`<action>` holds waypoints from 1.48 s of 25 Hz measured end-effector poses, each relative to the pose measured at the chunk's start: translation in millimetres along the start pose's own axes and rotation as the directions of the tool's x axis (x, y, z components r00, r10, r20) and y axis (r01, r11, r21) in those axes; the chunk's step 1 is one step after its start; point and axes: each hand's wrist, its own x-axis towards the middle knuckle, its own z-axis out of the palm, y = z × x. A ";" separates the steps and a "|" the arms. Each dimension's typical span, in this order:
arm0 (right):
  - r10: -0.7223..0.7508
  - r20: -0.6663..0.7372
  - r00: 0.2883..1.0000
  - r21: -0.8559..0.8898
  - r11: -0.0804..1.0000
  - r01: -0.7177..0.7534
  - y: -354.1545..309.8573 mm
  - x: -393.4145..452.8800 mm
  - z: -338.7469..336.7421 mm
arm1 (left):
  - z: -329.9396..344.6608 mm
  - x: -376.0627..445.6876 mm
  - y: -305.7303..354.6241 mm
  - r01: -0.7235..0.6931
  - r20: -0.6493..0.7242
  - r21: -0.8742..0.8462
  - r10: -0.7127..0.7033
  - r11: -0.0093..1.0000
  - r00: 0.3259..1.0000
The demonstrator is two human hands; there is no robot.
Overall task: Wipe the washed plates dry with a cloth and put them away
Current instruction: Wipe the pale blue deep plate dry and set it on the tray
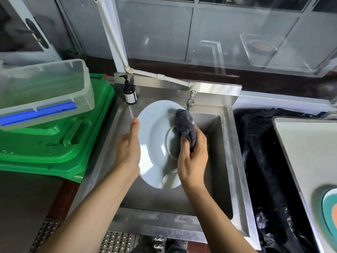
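Observation:
A large white plate point(154, 136) with a wide rim is held tilted above the steel sink point(226, 157). My left hand point(128, 148) holds its left edge, thumb on the rim and fingers hidden behind. My right hand point(193, 154) grips a bunched dark grey cloth point(185, 125) and presses it against the plate's centre well and right rim. The right part of the plate is hidden by the cloth and hand.
A brown pump bottle point(129, 93) stands at the sink's back left corner, a tap point(190, 103) behind the plate. Green crates point(54, 139) under a clear plastic box point(45, 92) lie left. Right: black plastic sheeting point(264, 152), a pale tray point(310, 152) and a coloured plate point(330, 210).

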 end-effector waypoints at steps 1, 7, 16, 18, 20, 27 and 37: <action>0.032 -0.015 0.999 0.021 0.999 -0.032 -3.7 1.3 2.2 | -0.4 -0.1 -0.4 -0.003 0.010 0.008 0.002 1.000 1.000; 0.219 -0.069 0.973 -0.031 0.975 -0.221 -5.3 37.8 -14.3 | -4.4 -0.6 3.4 -0.100 0.128 0.021 0.097 0.995 0.987; 0.060 0.043 0.997 -0.183 0.982 -0.051 -23.1 44.9 -8.8 | 1.9 -2.0 -4.3 -0.143 0.124 0.089 0.131 0.986 0.984; 0.067 0.073 0.995 -0.202 0.978 -0.051 -26.5 42.3 -4.2 | 4.7 -1.4 -2.3 -0.166 0.111 0.113 0.153 0.980 0.982; -0.152 0.196 0.969 -0.215 0.957 0.194 -34.1 29.8 8.2 | 9.1 2.9 1.5 -0.192 0.080 0.135 0.183 0.972 0.980; -0.475 0.323 0.819 -0.227 0.801 0.554 -5.6 -29.7 26.8 | 9.9 15.5 9.8 -0.074 0.009 0.019 0.074 0.997 0.997; -0.191 0.195 0.962 -0.140 0.965 0.220 76.6 -70.3 -24.0 | -4.9 30.1 7.3 0.078 0.004 -0.183 -0.079 0.980 0.997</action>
